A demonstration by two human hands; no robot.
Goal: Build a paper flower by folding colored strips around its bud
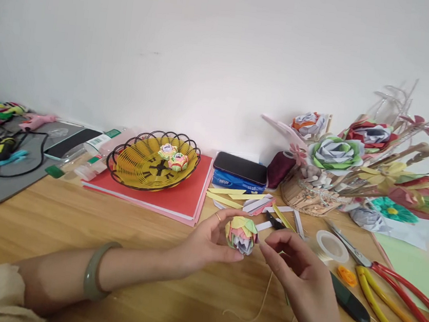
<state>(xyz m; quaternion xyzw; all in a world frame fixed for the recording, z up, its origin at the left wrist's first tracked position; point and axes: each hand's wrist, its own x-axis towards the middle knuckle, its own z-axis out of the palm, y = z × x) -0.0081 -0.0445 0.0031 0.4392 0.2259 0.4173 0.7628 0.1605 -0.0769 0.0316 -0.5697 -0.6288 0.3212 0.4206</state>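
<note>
My left hand [211,241] holds a small folded-paper flower [242,231] between thumb and fingers, above the table. Its petals are yellow, green, pink and white. At the flower's right edge my right hand [299,266] is closed in a pinch, with the fingertips touching or nearly touching the petals. What those fingertips grip is too small to tell. A thin pale thread [263,303] hangs below the right fingers and curls on the wood. Behind the hands lie paper strips [233,197] in yellow, white and pink.
A yellow woven basket [135,172] with two small paper balls stands on red paper [190,204]. A phone [240,168] rests on a blue pack [235,183]. To the right are scissors [352,244], yellow-handled pliers [373,298], a spool [332,246], a dark-green-handled tool [349,300] and a paper-flower arrangement [311,193].
</note>
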